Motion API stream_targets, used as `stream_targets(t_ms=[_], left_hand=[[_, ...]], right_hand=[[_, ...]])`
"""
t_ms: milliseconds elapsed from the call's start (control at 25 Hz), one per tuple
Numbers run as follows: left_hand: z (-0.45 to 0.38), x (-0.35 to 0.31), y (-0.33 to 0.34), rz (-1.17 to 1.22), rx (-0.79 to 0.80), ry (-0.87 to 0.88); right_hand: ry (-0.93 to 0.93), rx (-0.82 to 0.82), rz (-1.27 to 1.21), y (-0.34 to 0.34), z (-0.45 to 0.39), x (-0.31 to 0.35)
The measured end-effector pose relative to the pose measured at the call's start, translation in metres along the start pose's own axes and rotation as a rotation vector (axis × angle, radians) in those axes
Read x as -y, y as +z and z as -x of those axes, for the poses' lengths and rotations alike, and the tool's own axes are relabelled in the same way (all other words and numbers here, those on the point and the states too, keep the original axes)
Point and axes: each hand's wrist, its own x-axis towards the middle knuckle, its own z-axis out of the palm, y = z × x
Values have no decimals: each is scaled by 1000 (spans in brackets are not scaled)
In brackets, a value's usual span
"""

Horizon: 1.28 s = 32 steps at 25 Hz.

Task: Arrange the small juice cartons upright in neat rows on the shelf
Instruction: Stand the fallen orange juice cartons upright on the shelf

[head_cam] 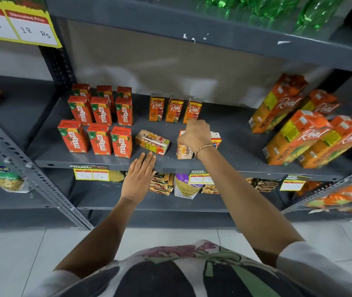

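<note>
A: What's the surface like?

B: A dark grey metal shelf [235, 144] on slotted uprights, crossing the middle of the frame, with a beige back panel behind it. White floor tiles show at the bottom. Yellow price tags [91, 173] hang on its front edge.

A: And the small cartons?

B: Left of centre, nine red Maaza cartons [101, 123] stand upright in three rows of three. Behind centre, three orange Real cartons [174, 109] stand in a row. Just in front, one small carton [152, 142] lies flat on its side. To the right of it, another carton [183, 152] sits under the right hand.

A: The hands?

B: The right hand [194, 135] is curled down over that carton, fingers closed around its top; a beaded bracelet is on the wrist. The left hand [138, 174] lies flat and spread at the shelf's front edge, holding nothing, just short of the fallen carton.

A: Anything else?

B: Large Real pineapple cartons [299, 129] lean at centre right. Green bottles [267, 5] are on the shelf above, snack packets [183, 185] below.
</note>
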Motion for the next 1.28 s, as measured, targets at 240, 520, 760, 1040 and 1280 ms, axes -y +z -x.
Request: stream_targets(t_ms=[240,520,760,1040,1280], left_hand=[[-1,-2,-3,-5,9,2],[0,-2,-6,13,17,-2],[0,-2,-5,35,19,-4],[0,-2,-4,27,22,-8],[0,-3,-5,23,30,-15]], right_hand=[[4,41,30,-2,10,-6],[-479,253,64,-60,-8,-32],[-637,262,340,-25,-15,-44],[-691,143,453,-23,-20,-42],[-466,150,432,-23,-23,-34]])
